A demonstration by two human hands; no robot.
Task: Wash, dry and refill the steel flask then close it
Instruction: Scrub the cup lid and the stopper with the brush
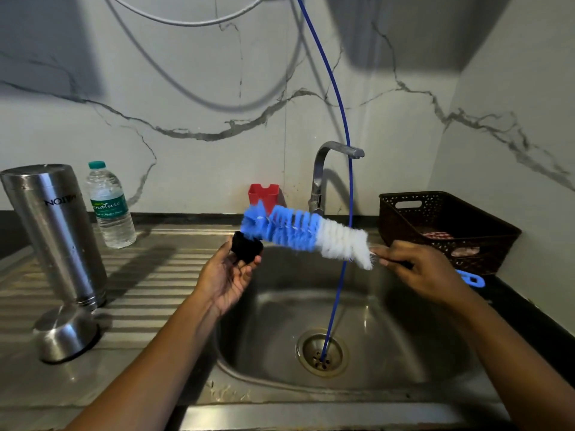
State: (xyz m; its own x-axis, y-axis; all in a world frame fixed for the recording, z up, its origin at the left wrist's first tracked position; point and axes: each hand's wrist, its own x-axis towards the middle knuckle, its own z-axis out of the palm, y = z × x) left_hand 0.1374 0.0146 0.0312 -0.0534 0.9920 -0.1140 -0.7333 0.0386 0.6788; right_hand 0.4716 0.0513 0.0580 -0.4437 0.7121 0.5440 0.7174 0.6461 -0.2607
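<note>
Head view: over the sink (404,321), the left hand (227,275) lies palm up, fingers curled round a black stopper (246,247). The right hand (426,272), knuckles up, grips the brush (305,233) by its handle, the blue tip just over the stopper. The steel flask (56,231) stands mouth down on the draining board (149,275), well left, with a steel cup (63,332) beside it.

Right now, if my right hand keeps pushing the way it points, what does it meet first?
Probably the black stopper in your left hand: the right hand points left along the brush, whose blue tip sits right beside it. Depth is unclear.
</note>
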